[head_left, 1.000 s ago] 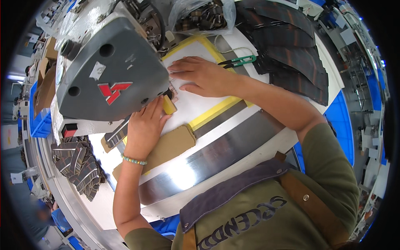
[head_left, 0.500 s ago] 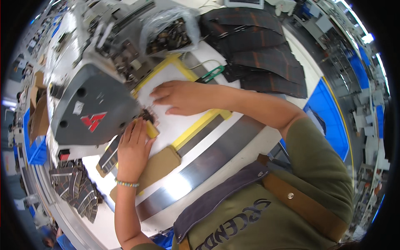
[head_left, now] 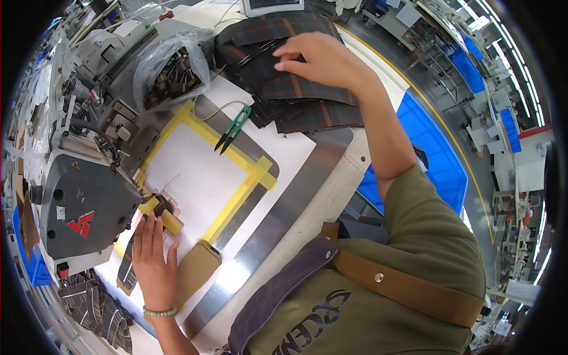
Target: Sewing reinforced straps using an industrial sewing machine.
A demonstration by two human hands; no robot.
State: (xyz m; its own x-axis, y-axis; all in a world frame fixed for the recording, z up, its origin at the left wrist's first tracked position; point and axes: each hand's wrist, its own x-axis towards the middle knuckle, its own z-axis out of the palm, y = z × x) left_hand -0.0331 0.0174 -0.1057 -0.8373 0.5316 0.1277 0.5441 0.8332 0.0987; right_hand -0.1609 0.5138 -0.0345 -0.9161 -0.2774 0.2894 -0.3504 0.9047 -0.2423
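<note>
My left hand [head_left: 152, 260] lies with its fingers stretched out beside a sewing machine's grey head [head_left: 89, 204]. Its fingertips reach a small yellow block [head_left: 171, 222] near the needle area; whether they press on it I cannot tell. A dark striped fabric strip [head_left: 126, 267] shows to the left of this hand, partly covered. Over a pile of dark plaid fabric pieces [head_left: 307, 89] at the back, my right hand [head_left: 322, 59] hovers or rests, thumb and fingers apart, nothing visible between them. Green-handled thread snips [head_left: 238, 123] lie in front of the pile.
Yellow tape [head_left: 234, 208] borders a white work area. A tan board [head_left: 198, 266] lies right of my left hand. At the back stands a clear plastic bag [head_left: 171, 74] of small fabric pieces. More plaid pieces [head_left: 94, 307] are at lower left; a blue bin [head_left: 429, 154] is at right.
My right hand has left the white work area and moved back and right to the plaid pile. My left hand stays by the machine, its thumb now farther from the yellow block. The view has shifted.
</note>
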